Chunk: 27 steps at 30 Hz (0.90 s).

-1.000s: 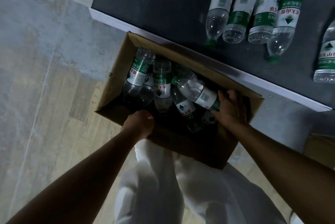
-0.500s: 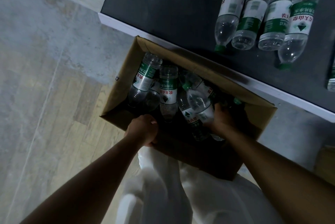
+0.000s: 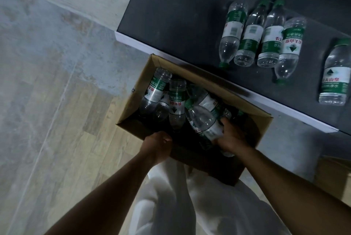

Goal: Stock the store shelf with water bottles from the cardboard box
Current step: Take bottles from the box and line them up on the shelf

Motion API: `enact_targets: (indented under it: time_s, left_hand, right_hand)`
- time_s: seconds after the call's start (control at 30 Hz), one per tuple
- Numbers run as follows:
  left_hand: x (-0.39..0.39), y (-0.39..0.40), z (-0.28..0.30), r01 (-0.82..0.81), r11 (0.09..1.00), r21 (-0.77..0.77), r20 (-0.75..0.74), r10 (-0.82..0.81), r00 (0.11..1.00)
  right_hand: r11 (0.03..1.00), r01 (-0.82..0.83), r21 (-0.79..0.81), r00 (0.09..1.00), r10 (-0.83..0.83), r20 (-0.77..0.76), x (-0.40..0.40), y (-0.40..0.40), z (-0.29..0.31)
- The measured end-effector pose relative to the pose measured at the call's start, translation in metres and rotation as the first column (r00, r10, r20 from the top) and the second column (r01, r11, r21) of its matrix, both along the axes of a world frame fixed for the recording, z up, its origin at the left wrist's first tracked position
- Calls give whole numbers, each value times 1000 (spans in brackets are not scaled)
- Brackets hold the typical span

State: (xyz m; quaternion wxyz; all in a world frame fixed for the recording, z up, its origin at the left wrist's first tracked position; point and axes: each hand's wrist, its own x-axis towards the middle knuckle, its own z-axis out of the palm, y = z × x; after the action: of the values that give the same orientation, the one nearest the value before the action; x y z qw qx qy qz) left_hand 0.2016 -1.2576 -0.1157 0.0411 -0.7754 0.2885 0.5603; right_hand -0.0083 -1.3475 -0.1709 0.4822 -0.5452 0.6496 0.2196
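Observation:
An open cardboard box (image 3: 201, 80) sits in front of me, holding several clear water bottles with green-and-white labels. My left hand (image 3: 158, 144) grips the box's near rim. My right hand (image 3: 230, 137) reaches inside and holds one water bottle (image 3: 204, 120), whose green cap points up-left. Two other bottles (image 3: 176, 101) lie against the box's left side. On the dark shelf (image 3: 180, 16) beyond the box, several bottles (image 3: 252, 37) lie side by side, with one more bottle (image 3: 336, 75) apart at the right.
The shelf has a white front edge (image 3: 284, 109) running diagonally right behind the box. Pale wood-look floor (image 3: 57, 101) spreads to the left. Another cardboard box's corner (image 3: 332, 175) shows at the right. My white clothing (image 3: 180, 196) is below the box.
My right hand has slid down the bottle inside the box, and the bottle has tipped so its cap points up-left. My left hand stays on the rim. The view shifted, showing more shelf.

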Motion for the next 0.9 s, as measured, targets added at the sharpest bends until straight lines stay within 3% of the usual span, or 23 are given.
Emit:
enact_targets:
  time_s: [0.3, 0.53, 0.9]
  left_hand:
    - [21, -16, 97, 8, 997, -71, 48, -5, 999]
    - [42, -54, 187, 24, 984, -178, 91, -7, 996]
    - [47, -84, 317, 272, 941, -200, -23, -282, 959]
  right_hand:
    - [999, 51, -15, 995, -50, 86, 7, -3, 109]
    - [998, -24, -53, 990, 31, 138, 17, -25, 208]
    - [993, -77, -86, 969, 95, 229, 32, -48, 354]
